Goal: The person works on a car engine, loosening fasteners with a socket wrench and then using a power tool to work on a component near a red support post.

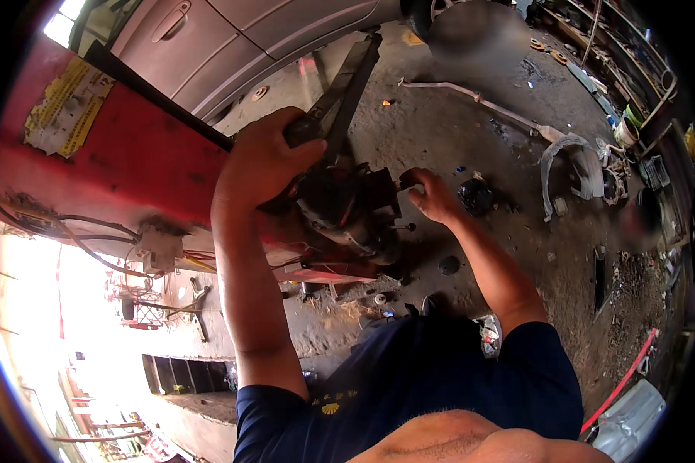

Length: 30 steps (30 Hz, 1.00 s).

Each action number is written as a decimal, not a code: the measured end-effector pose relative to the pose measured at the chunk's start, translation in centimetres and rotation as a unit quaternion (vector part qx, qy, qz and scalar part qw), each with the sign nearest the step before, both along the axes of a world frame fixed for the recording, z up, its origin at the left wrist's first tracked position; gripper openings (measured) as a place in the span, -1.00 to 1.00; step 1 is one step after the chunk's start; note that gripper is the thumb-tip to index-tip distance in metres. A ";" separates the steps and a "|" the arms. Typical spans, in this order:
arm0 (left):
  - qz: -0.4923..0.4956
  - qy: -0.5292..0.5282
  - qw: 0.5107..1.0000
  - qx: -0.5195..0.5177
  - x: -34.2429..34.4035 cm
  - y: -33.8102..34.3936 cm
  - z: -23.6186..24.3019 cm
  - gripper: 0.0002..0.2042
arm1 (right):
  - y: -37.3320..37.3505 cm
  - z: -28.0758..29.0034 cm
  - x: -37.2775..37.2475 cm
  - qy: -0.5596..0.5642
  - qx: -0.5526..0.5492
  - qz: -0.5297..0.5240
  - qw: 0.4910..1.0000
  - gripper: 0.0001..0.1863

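Observation:
A greasy dark metal mechanism sits at the end of a thick red post or beam. My left hand is closed round a dark rounded part at the top of it, beside a long dark metal arm reaching away across the floor. On the mechanism's right side, my right hand has its fingers pinched at a small end sticking out; what lies in them is too small to make out. Just below, a thin lever with a round knob juts out.
A grey car stands at the far side. A bent metal pipe and a curved grey liner lie on the dirty floor to the right. Cluttered shelves line the right edge. Cables hang along the red post.

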<state>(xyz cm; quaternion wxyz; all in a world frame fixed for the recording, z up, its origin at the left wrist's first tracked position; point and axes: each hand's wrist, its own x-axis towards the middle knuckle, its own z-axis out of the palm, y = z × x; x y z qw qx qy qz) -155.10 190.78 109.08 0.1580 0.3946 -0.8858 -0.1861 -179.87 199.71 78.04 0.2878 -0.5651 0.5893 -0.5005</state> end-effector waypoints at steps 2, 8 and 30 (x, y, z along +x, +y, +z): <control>-0.002 0.002 1.000 0.000 0.1 0.0 0.0 -0.47 | -0.2 -0.4 -0.1 0.015 -0.015 -0.006 1.000 -0.65; 0.012 -0.003 1.000 -0.004 0.1 -0.1 -0.1 -0.46 | -0.1 -0.4 -0.2 0.007 -0.023 0.010 1.000 -0.67; 0.030 -0.018 0.999 -0.038 0.9 -0.2 -0.3 -0.42 | -1.7 -2.4 -0.7 0.036 -0.028 0.023 0.999 -0.63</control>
